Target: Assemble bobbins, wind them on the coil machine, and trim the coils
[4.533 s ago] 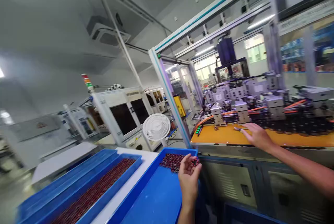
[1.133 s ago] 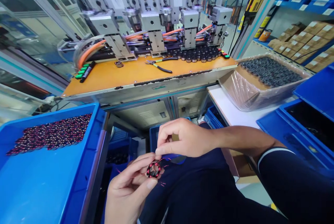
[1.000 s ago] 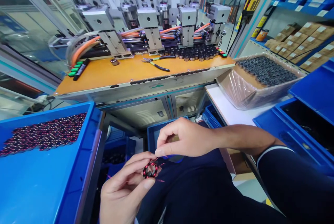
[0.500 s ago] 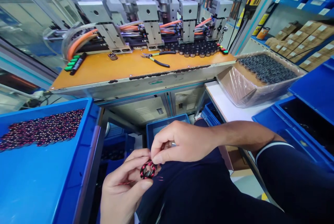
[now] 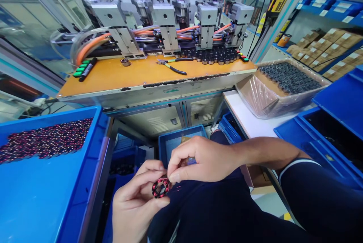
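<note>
My left hand point(image 5: 138, 201) holds a small wound motor stator point(image 5: 160, 187), a black ring with red wire coils, between thumb and fingers. The ring's open face points toward me. At its upper right edge, my right hand point(image 5: 198, 160) is pinched, thumb against forefinger, on what looks like the stator's fine red wire; the fingertips hide most of it. Loose red wire ends point(image 5: 177, 188) stick out just below the right fingertips. Both hands are above my lap, in front of the machine bench.
Rows of wound stators fill part of the blue bin point(image 5: 51, 194) at left. On the orange bench point(image 5: 136, 76) are cutting pliers point(image 5: 172, 65), a marker point(image 5: 87, 70), a single stator point(image 5: 125, 62) and several dark parts point(image 5: 215, 54). A plastic-lined box point(image 5: 263, 99) stands at right.
Both hands and the stator have shifted slightly down and right in the picture. The stator has turned a little, and the right hand keeps its pinch at the edge.
</note>
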`<action>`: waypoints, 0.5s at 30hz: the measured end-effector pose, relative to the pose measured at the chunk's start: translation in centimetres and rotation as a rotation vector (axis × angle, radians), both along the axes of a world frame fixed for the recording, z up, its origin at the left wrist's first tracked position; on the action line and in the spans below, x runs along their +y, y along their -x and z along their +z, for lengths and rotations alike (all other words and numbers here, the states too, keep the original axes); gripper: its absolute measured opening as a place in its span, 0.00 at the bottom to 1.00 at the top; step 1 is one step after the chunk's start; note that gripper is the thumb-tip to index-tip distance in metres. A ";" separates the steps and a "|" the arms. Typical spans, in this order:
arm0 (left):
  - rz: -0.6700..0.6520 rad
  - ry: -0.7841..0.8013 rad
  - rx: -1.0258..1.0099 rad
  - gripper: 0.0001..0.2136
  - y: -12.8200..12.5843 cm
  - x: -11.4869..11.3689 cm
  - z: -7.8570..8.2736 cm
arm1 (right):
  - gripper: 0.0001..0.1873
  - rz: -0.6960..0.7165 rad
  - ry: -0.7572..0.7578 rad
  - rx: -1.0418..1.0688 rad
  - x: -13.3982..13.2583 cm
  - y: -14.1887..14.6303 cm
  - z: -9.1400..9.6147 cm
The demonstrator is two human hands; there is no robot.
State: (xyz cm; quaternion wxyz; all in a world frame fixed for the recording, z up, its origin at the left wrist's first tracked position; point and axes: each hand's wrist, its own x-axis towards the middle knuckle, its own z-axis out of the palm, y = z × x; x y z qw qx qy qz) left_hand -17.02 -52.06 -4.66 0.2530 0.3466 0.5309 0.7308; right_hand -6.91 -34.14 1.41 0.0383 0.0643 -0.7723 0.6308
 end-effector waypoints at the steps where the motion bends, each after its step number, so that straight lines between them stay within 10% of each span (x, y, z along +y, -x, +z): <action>1: -0.005 -0.002 0.010 0.15 0.0 0.0 0.0 | 0.04 -0.007 -0.012 0.004 -0.1 -0.1 0.0; 9: -0.088 -0.039 -0.021 0.12 -0.2 0.0 0.7 | 0.04 0.140 -0.402 0.132 1.2 -1.4 1.7; 15: -0.188 -0.040 -0.203 0.15 -0.4 0.4 0.6 | 0.10 0.077 -0.741 0.709 2.6 -0.5 1.3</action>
